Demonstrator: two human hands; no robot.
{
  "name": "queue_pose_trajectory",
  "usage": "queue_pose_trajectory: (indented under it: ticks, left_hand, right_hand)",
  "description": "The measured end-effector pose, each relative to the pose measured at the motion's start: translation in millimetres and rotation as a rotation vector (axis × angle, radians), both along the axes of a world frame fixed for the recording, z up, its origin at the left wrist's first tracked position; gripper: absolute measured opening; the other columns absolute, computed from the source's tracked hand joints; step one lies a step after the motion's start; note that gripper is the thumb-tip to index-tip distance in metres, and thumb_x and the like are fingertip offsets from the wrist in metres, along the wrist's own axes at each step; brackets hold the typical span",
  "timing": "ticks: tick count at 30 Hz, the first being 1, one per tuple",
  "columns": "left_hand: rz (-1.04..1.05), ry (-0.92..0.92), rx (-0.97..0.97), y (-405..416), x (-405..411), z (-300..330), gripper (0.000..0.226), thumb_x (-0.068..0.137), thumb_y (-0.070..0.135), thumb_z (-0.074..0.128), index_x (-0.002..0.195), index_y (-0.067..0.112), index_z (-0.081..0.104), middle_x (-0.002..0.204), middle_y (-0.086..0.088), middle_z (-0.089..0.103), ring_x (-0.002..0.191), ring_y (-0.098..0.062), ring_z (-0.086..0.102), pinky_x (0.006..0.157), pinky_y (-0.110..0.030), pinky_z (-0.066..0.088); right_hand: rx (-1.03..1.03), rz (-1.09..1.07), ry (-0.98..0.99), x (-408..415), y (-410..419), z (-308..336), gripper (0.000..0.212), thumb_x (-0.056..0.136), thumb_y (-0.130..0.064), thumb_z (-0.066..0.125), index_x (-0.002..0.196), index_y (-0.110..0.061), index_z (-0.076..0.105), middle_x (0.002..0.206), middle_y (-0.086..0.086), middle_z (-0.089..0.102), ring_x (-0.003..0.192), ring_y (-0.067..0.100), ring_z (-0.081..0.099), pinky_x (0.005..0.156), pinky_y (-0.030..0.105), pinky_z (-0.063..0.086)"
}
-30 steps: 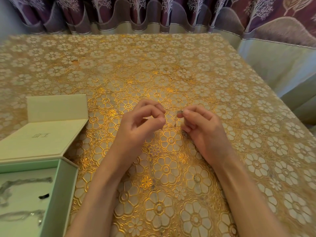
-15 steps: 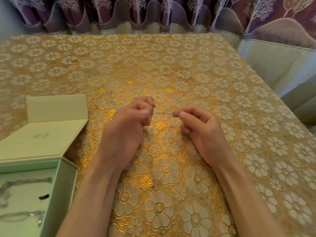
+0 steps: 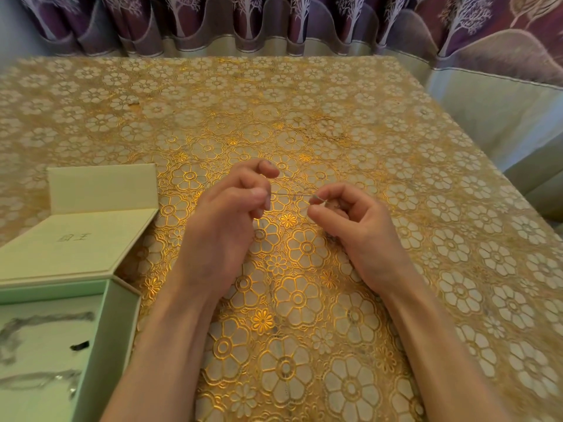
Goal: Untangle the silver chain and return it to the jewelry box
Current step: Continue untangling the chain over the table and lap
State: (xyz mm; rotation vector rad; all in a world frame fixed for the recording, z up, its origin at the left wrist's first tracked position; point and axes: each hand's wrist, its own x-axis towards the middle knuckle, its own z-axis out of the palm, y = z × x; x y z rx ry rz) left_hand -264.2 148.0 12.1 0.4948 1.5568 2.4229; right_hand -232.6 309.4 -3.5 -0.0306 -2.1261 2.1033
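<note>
At the centre of the frame, a person's two bare hands are raised over a table covered with a gold floral tablecloth [image 3: 396,166]. A fine silver chain [image 3: 289,194] runs as a thin, nearly level line between them, just above the cloth. The left hand [image 3: 225,220], left of centre, has its fingers curled inward with the thumb pressed against them, and the chain's left end disappears into that grip; the index fingertip pokes up above the rest. The right hand [image 3: 356,226], right of centre, pinches the chain's other end between thumb and index fingertip, the remaining fingers loosely curled behind. A short stretch of chain near the right fingertips looks slightly thicker, though it is too small to tell whether that is a knot or a clasp.

At the lower left of the frame, an open pale green jewelry box [image 3: 118,330] sits on the table, its cream lid [image 3: 76,245] folded back toward the upper left. Other greyish chains [image 3: 45,318] and a small dark item [image 3: 79,346] lie inside the box. Purple tree-patterned curtains [image 3: 274,16] hang along the top of the frame.
</note>
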Motion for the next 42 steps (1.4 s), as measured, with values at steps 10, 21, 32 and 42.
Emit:
queue_pose_trajectory:
  ticks: [10, 21, 32, 42]
  left_hand:
    - [-0.006, 0.006, -0.004, -0.3, -0.6, -0.7, 0.01, 0.061, 0.022, 0.053, 0.052, 0.018, 0.056, 0.082, -0.008, 0.046, 0.082, -0.007, 0.052, 0.075, -0.025, 0.032]
    - [0.034, -0.034, 0.012, -0.4, -0.4, 0.9, 0.009, 0.06, 0.026, 0.054, 0.053, 0.022, 0.058, 0.083, 0.002, 0.057, 0.078, -0.008, 0.049, 0.068, -0.026, 0.031]
    - [0.196, -0.112, 0.011, 6.4, -3.7, -1.8, 0.01, 0.085, 0.018, 0.057, 0.077, 0.013, 0.056, 0.058, 0.006, 0.058, 0.055, -0.008, 0.043, 0.052, -0.018, 0.032]
    - [0.223, -0.036, -0.158, 8.0, -3.3, -5.9, 0.01, 0.084, 0.017, 0.062, 0.075, 0.017, 0.056, 0.054, 0.01, 0.042, 0.05, -0.004, 0.034, 0.049, -0.015, 0.026]
  right_hand:
    - [0.027, -0.033, 0.022, 0.1, -4.5, -1.4, 0.007, 0.074, -0.016, 0.066, 0.071, -0.021, 0.063, 0.06, 0.006, 0.029, 0.052, 0.007, 0.026, 0.047, 0.014, 0.024]
    - [-0.153, 0.052, -0.013, -0.7, 3.3, -1.4, 0.012, 0.071, -0.012, 0.064, 0.065, -0.021, 0.069, 0.068, -0.009, 0.067, 0.054, -0.003, 0.051, 0.054, 0.009, 0.038]
    - [-0.054, 0.056, -0.011, -2.7, 4.3, -4.3, 0.01, 0.071, -0.017, 0.068, 0.063, -0.023, 0.068, 0.059, -0.014, 0.058, 0.053, -0.001, 0.044, 0.054, 0.012, 0.034]
    - [-0.051, 0.099, -0.036, -1.1, 3.8, -2.6, 0.011, 0.064, -0.037, 0.067, 0.069, -0.029, 0.073, 0.079, 0.015, 0.052, 0.057, 0.008, 0.035, 0.054, 0.026, 0.024]
